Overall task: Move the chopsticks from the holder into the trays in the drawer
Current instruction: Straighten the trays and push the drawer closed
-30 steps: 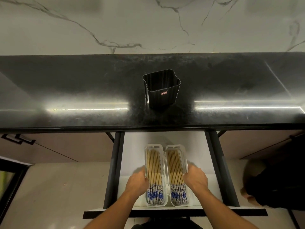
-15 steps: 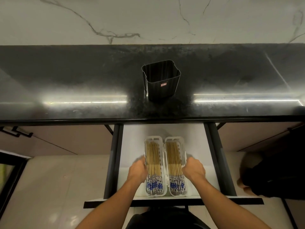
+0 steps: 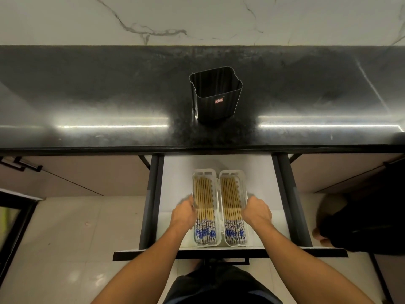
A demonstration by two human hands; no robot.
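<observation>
Dark shorts (image 3: 219, 288) showing at the bottom edge, two bare forearms reaching forward over the black drawer front (image 3: 230, 252). Lying pulled out beneath the counter: white-lined drawer (image 3: 177, 172), black side rails on either flank. Sitting side by side inside it, touching along their long edges: left tray (image 3: 205, 172) and right tray (image 3: 233, 172), both white plastic. Filling each one lengthwise: left chopsticks (image 3: 203, 198) and right chopsticks (image 3: 231, 198), tan shafts pointing away, blue-and-white patterned ends lying nearest.

Pressing against the outer wall of the left tray: left hand (image 3: 184, 213), fingers curled onto the tray's edge, gripping it. Mirroring that on the outer wall of the right tray: right hand (image 3: 257, 212), fingers bent and closing on the rim; fingertips mostly hidden behind the knuckles on both sides.

Running across farther out: black speckled countertop (image 3: 87, 95), streaks of light reflecting along it. Standing upright near its middle, well apart from the drawer: black chopstick holder (image 3: 217, 99), squarish, ribbed, bearing a small red label, inside looking dark with no sticks showing above the rim. Rising behind: white marble backsplash (image 3: 197, 18) with grey veins. Spreading at lower left: pale tiled floor (image 3: 65, 238).
</observation>
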